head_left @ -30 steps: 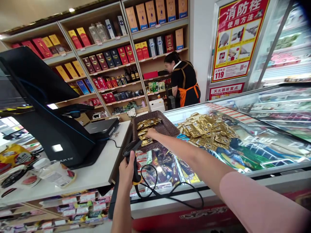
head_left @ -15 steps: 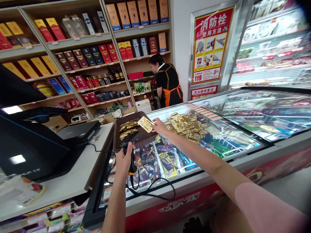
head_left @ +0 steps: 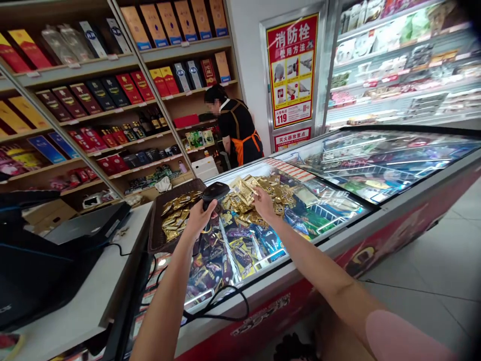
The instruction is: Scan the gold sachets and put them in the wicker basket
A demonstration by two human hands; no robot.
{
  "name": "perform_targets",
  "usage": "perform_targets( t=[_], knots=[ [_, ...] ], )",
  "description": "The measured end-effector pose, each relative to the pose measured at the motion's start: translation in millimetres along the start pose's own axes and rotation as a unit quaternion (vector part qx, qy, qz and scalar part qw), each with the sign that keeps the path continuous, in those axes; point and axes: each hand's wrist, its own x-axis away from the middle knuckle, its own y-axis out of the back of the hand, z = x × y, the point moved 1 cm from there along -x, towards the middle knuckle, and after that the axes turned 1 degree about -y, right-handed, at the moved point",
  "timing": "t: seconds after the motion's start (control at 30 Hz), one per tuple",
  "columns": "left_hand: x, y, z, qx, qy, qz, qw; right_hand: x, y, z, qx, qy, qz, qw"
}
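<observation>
— Gold packet [head_left: 244,190] has moved from above the basket [head_left: 155,225] to above the loose pile [head_left: 284,200]; the scanner [head_left: 215,190] has come up and is now close at its side; the view has also turned somewhat to the right.

— How does the right hand [head_left: 265,205] grip?

— Its thumb and fingers pinch the gold packet at the near right edge; from these fingertips the packet extends leftward and away from the person; its long axis seems to slant from far left to near right, but gold lies over gold, so the outline is difficult to read.

— And the left hand [head_left: 201,218]?

— It is closed around the handle of the scanner; the scanner's head lies just left of the packet, with a small gap in the view; whether it points at the packet's face, I cannot tell; this relation, I judge, is the important one.

— What is further outward?

— The pile rests on the freezer [head_left: 289,293], below and beyond the right hand; the basket, with other gold packets, stands left of the left hand; a cable [head_left: 225,318] loops at the near edge.
</observation>
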Motion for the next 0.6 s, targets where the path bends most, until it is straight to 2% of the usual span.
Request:
perform_targets(
  t=[0.17,0.33,0.43,0.6],
  knots=[
    [-10,9,12,0.088,0.008,-0.016,0.996,-2,0,-13,0.003,0.013,-0.037,0.999],
    [-13,29,6,0.108,-0.003,-0.021,0.994,-11,-6,-13,0.002,0.021,-0.037,0.999],
    [-16,43,-3,0.099,0.015,-0.013,0.995,-26,-10,1,0.003,0.024,-0.030,0.999],
    [-14,63,-8,0.091,0.039,-0.011,0.995,-67,-20,42,0.007,0.039,-0.001,0.999]
  ],
)
